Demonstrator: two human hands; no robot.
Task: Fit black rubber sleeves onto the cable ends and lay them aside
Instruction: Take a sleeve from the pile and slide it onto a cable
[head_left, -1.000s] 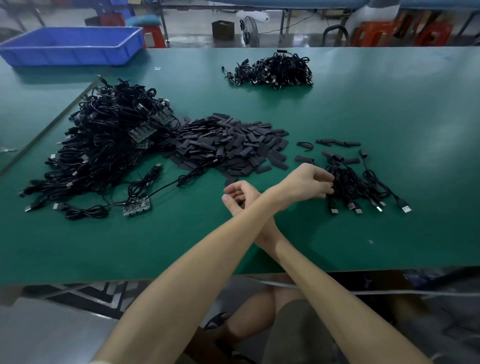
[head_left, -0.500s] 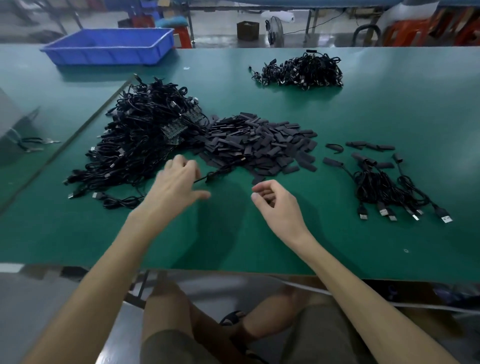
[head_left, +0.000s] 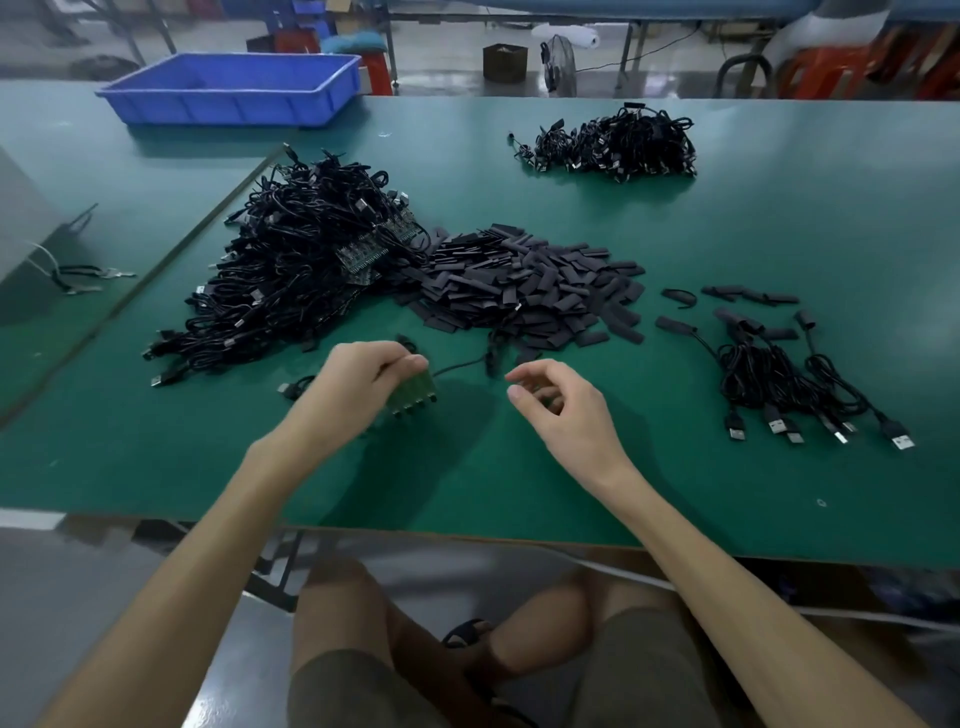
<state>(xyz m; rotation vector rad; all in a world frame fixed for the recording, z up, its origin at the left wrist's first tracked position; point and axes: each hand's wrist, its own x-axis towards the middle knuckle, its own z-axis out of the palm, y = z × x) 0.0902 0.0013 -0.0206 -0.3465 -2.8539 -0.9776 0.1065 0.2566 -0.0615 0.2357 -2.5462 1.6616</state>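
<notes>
Board: one green board (head_left: 415, 391) (the cable end due for a sleeve, I am judging) is sitting in the left grip (head_left: 358, 382), just above the desk (head_left: 467, 478).
Left grip: it is clamping on the board, fingers curling over the far edge.
Right grip: this one (head_left: 563, 410) is hovering just right of the board, fingers loosely curled and apart, holding nothing.
Lead: one thin lead (head_left: 460, 366) is running from the board's far right corner toward the sleeves (head_left: 519, 291).
Relation: the sleeves are lying beyond and to the right of the board, and the right grip is the nearer one to their near edge, so the pick is probably falling to it.
Axis: the board is tilting with its studded edge toward the person, and its long axis is hard to tell.
Counts: sleeves are too many to count.
Heaps: two are lying on the desk, a big heap (head_left: 301, 270) at left and a far heap (head_left: 613, 143).
Done bunch: one bunch (head_left: 774, 371) is lying at right, showing about five plugs.
Bin: one blue bin (head_left: 234, 101) is standing far left.
</notes>
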